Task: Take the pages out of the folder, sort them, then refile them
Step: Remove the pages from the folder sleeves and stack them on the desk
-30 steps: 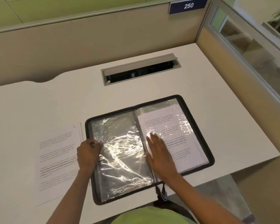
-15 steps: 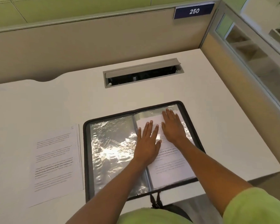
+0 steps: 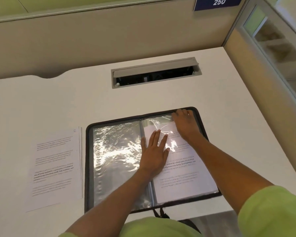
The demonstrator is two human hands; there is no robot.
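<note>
Right hand (image 3: 184, 124) now higher on folder (image 3: 88, 151), grip unclear; left hand (image 3: 154, 154) flat; white desk (image 3: 58, 100).

The table (image 3: 161, 100) is showing a smooth, matt white top. The folder (image 3: 87, 168) is looking like black cloth round its rim, while its clear plastic pockets (image 3: 114, 151) are shining glossy and crinkled. The loose pages (image 3: 55, 161) are lying as matt white printed paper. The hatch (image 3: 154, 65) is looking matt grey, whether metal or plastic is unclear. The shirt sleeve (image 3: 272, 211) is looking like soft green cloth.
</note>
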